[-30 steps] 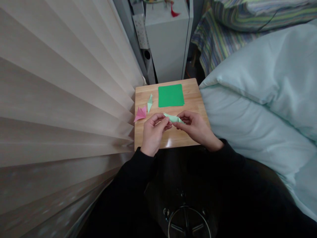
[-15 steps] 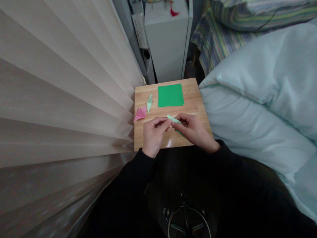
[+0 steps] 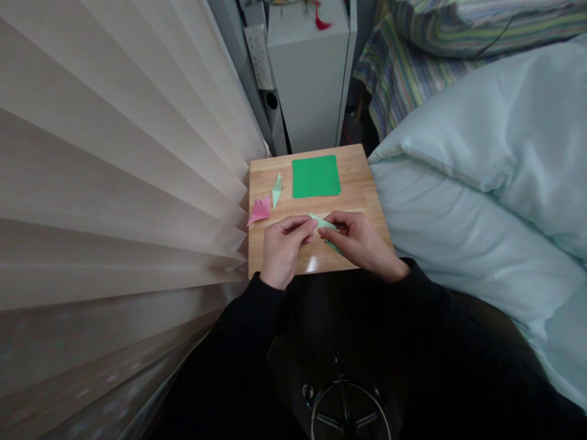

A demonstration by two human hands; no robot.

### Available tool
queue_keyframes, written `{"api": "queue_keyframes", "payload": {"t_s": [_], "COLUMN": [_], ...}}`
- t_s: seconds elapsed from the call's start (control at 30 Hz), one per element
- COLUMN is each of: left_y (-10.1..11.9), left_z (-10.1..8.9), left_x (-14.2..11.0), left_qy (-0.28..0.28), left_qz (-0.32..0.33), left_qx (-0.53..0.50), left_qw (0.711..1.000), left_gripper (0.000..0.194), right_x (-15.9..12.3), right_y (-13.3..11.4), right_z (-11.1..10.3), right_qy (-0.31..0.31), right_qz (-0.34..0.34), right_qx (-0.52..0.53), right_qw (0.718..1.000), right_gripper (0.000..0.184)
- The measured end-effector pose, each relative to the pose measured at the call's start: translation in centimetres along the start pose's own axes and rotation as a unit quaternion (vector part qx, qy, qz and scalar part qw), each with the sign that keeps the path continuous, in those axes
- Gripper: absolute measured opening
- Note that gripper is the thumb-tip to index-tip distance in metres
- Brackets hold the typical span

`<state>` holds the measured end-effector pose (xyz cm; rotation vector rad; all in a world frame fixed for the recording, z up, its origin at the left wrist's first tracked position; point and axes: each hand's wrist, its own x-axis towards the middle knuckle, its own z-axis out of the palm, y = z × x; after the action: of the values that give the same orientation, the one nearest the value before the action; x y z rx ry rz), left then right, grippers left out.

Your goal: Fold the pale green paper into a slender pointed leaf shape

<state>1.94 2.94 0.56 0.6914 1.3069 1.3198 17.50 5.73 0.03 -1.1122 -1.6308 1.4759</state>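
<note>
Between my hands is a pale green folded paper (image 3: 324, 224), held just above the front half of a small wooden table (image 3: 353, 159). My left hand (image 3: 287, 242) pinches its left end between thumb and fingers. My right hand (image 3: 359, 239) is closed round the other end, and part of the paper shows below the thumb. The fingers hide much of the folds. Beyond my left hand lie a pink origami piece (image 3: 260, 209) and a pale green origami crane (image 3: 277, 191). A stack of green paper squares (image 3: 316, 176) rests at the table's back.
A pleated cream curtain (image 3: 137, 201) hangs along the table's left edge. On the right, a bed with a pale blue quilt (image 3: 468, 189) comes up against the table. A white cabinet (image 3: 309, 91) stands behind. Below is a round metal stool base (image 3: 343, 403).
The pale green paper has turned in my hands, its right end swinging down towards me. My left fingers have shifted to its tip, and my right hand has closed further over it.
</note>
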Motion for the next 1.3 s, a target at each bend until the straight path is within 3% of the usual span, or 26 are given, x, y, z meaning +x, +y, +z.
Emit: {"api": "queue_keyframes", "payload": {"t_s": [0.37, 0.87, 1.1, 1.3], "left_y": [0.20, 0.58, 0.64, 0.33], "left_z": [-0.03, -0.06, -0.22, -0.24], "left_x": [0.03, 0.12, -0.07, 0.08], "left_qy": [0.000, 0.014, -0.017, -0.012], "left_qz": [-0.038, -0.020, -0.051, -0.017], "left_qx": [-0.039, -0.038, -0.029, 0.004], "left_qw": [0.998, 0.999, 0.998, 1.000], "left_gripper": [0.022, 0.018, 0.021, 0.016], "right_x": [-0.08, -0.08, 0.06, 0.02], "right_y": [-0.12, 0.26, 0.18, -0.13], "right_z": [-0.18, -0.03, -0.11, -0.04], "right_qy": [-0.010, -0.013, -0.012, -0.018], "right_qz": [-0.007, -0.006, 0.001, -0.004], "right_qx": [-0.017, -0.019, -0.016, -0.005], "right_qw": [1.000, 1.000, 1.000, 1.000], "right_gripper": [0.021, 0.025, 0.021, 0.023]}}
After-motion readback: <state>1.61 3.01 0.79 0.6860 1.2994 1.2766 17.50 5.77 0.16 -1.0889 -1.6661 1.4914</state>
